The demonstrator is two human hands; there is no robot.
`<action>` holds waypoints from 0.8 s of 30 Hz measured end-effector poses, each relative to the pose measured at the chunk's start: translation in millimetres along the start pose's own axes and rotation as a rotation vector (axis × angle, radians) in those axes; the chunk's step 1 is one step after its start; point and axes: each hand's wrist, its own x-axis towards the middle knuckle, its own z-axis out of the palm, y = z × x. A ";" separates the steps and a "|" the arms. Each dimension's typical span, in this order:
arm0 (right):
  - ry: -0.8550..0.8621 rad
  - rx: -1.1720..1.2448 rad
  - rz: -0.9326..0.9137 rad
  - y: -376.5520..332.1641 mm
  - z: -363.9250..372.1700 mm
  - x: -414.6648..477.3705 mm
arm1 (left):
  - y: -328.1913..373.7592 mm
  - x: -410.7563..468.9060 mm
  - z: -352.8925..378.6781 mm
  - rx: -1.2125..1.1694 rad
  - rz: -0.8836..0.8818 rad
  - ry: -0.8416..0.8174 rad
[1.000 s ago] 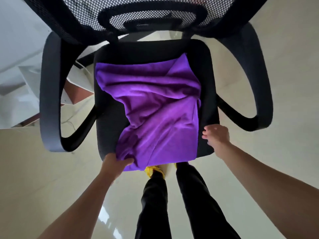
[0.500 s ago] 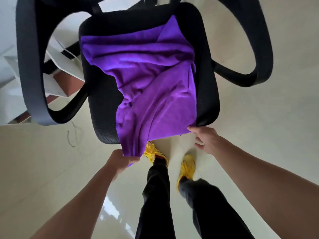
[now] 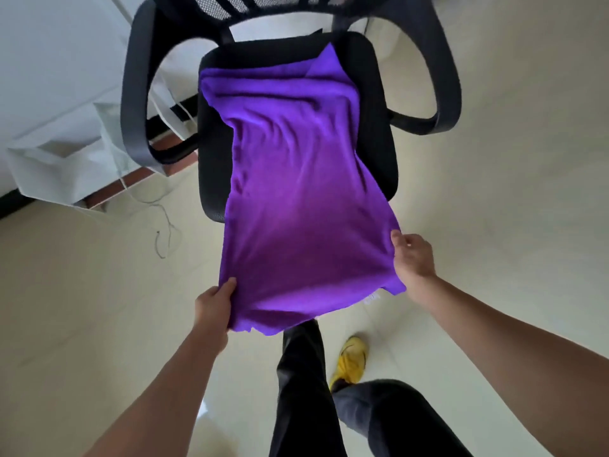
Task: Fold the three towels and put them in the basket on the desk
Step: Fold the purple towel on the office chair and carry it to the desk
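A purple towel [image 3: 296, 192] stretches from the seat of a black office chair [image 3: 379, 103] down toward me, its near half lifted off the seat's front edge. My left hand [image 3: 212, 308] grips the towel's near left corner. My right hand [image 3: 412, 258] pinches the near right edge, with a small white label hanging just below it. The far end of the towel still lies on the seat. No basket, desk or other towels are in view.
The chair's armrests [image 3: 135, 94] curve out on both sides, with its mesh back at the top. White bags or boxes [image 3: 59, 166] and a thin cord [image 3: 164, 232] lie on the pale tiled floor to the left. My legs and a yellow shoe [image 3: 349, 361] are below.
My right hand has taken hold of the towel's right edge. Both hands have pulled the near end toward me and spread it out, so the towel is flatter and wider.
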 end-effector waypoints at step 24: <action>-0.364 0.178 0.361 151.1 -49.3 -172.4 | -154.0 -97.1 -97.9 0.036 -0.097 -0.168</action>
